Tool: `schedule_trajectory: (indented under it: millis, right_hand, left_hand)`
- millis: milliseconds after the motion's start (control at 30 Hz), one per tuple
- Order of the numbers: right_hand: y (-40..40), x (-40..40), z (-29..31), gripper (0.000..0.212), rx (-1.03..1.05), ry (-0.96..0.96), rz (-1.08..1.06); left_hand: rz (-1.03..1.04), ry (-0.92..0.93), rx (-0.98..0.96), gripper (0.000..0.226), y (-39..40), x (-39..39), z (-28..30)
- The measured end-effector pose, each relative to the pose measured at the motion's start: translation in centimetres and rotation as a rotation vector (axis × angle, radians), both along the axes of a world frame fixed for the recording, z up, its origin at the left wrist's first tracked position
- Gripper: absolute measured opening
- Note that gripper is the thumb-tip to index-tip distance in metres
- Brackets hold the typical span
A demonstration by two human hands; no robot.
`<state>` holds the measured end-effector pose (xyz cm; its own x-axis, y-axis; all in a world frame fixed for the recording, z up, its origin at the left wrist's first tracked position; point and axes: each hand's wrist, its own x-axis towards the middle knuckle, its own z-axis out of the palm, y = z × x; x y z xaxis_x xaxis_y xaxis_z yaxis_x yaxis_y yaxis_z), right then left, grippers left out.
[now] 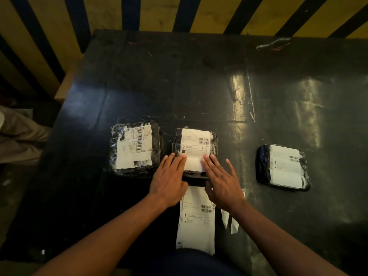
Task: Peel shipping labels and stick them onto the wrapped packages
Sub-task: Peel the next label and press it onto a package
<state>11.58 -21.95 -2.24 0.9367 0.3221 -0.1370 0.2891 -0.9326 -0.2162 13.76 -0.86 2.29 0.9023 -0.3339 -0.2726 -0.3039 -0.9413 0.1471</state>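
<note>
A black wrapped package (213, 140) lies in the middle of the dark table with a white shipping label (194, 145) on its top. My left hand (169, 178) lies flat with fingers spread on the label's lower left edge. My right hand (221, 180) lies flat on its lower right edge. Neither hand holds anything. A stack of label sheets (197, 222) lies near the table's front edge between my forearms. A wrapped package with a torn, wrinkled label (135, 148) sits to the left. A third labelled package (283, 167) rests at the right.
Strips of white backing paper (231, 222) lie beside the label stack on the right. The black table (199, 86) reaches back to a yellow and dark striped wall (159, 14). Another person's trouser leg (22, 136) shows at the left, off the table.
</note>
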Motion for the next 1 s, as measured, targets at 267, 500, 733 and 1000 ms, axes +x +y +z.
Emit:
schedule_trajectory:
  millis: [267,500,733,1000]
  right_hand:
    - [0.5,0.0,-0.1,0.084,-0.021,-0.024,-0.014]
    - [0.3,0.2,0.1,0.081,-0.006,-0.016,-0.011]
    - [0.5,0.0,-0.2,0.084,0.016,-0.01,-0.032]
    - [0.3,0.3,-0.1,0.086,-0.005,-0.056,-0.022]
  left_hand:
    - [-0.051,0.032,-0.097,0.076,-2.6,2.1,-0.9]
    - [0.023,0.001,0.015,0.081,-1.9,4.5,-0.8]
    - [0.05,-0.009,0.018,0.076,-2.7,5.4,-0.5]
    - [0.018,0.096,-0.007,0.074,-4.2,9.0,-1.5]
